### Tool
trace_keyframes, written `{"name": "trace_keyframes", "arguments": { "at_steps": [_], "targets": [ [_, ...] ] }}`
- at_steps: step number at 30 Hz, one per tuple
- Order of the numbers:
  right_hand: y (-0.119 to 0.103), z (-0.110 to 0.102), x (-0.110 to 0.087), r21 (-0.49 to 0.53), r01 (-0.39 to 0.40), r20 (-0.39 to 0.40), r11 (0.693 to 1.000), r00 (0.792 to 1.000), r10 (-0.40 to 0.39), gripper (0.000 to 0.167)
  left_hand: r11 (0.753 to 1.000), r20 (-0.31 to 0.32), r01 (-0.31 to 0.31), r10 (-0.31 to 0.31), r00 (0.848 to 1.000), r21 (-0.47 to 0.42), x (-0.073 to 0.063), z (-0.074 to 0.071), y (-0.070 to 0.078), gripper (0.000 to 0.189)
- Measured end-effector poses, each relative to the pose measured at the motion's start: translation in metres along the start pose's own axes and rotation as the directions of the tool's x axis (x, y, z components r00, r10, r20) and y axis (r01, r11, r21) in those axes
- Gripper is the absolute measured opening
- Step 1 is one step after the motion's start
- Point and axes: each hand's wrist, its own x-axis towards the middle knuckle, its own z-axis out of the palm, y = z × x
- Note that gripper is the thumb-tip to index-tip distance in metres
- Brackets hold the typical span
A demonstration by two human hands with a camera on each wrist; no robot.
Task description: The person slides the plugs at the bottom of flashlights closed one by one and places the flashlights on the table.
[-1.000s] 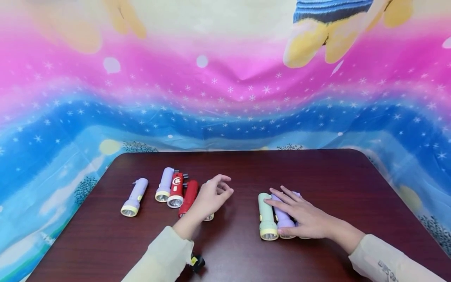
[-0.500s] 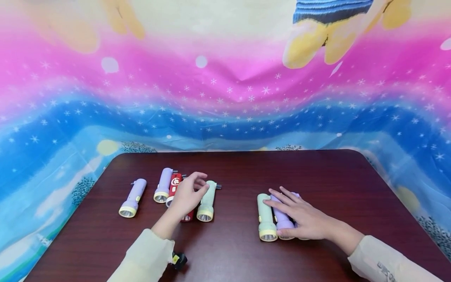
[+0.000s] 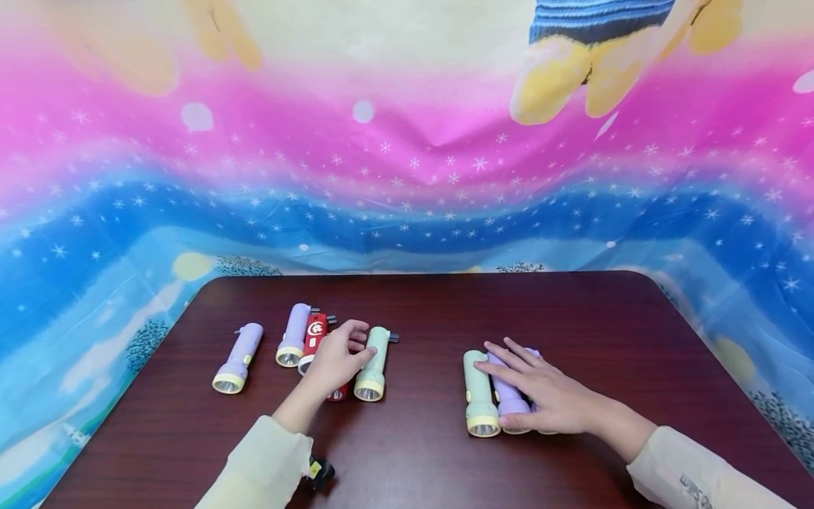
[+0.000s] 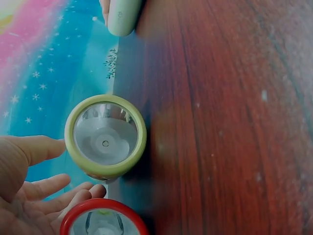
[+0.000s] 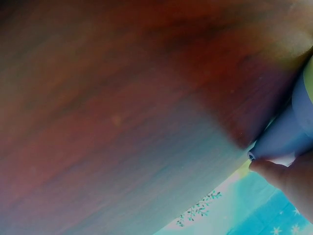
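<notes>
My left hand (image 3: pixel 337 359) hovers over a red flashlight (image 3: pixel 338 393), mostly hiding it. Its fingers are loosely bent, and the thumb tip is right at the side of a green flashlight (image 3: pixel 372 364). In the left wrist view the thumb meets the yellow rim of this green flashlight's head (image 4: pixel 106 137), while the other fingers lie behind the red-rimmed flashlight (image 4: pixel 102 218). With fingers spread, my right hand (image 3: pixel 550 392) rests across purple flashlights (image 3: pixel 509 399), next to another green flashlight (image 3: pixel 480 389). The right wrist view catches a fingertip near the tail of a purple flashlight (image 5: pixel 286 134).
Further left lie a red flashlight with a white emblem (image 3: pixel 315 328), a purple flashlight (image 3: pixel 295 332) beside it, and a separate purple one (image 3: pixel 242 353). All are on a dark wooden table (image 3: pixel 407 459). A patterned cloth (image 3: pixel 407 212) hangs behind the table's far edge.
My left hand has moved left, from beyond the green flashlight to over the red one, uncovering the green. Lately it has barely shifted. The right hand stays on the purple flashlights.
</notes>
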Motion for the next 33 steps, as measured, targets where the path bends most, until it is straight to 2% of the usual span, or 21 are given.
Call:
{"name": "trace_keyframes", "arguments": {
  "at_steps": [10,14,19,25,33],
  "targets": [
    [0.001,-0.001,-0.001,-0.004,-0.002,-0.001,1.000,1.000,0.002,0.080,1.000,0.039,-0.021,0.021,0.999,0.008,0.004,0.003,0.000,0.045],
    [0.001,-0.002,-0.001,-0.002,-0.005,0.002,1.000,1.000,0.005,0.080,0.999,0.053,-0.018,0.016,0.998,0.038,0.007,0.006,-0.002,0.046],
    [0.001,-0.001,-0.001,-0.001,-0.006,-0.001,1.000,1.000,0.006,0.080,0.997,0.116,-0.013,0.004,0.993,0.077,0.010,0.006,-0.001,0.051],
    [0.001,0.001,0.000,-0.014,0.010,-0.009,1.000,1.000,-0.010,0.080,0.993,0.213,0.004,-0.030,0.977,0.118,0.011,0.005,0.001,0.056],
    [0.001,0.002,0.000,-0.011,0.016,-0.014,1.000,1.000,-0.016,0.080,0.994,0.229,0.008,-0.032,0.973,0.106,0.011,0.005,-0.001,0.055]
  ]
}}
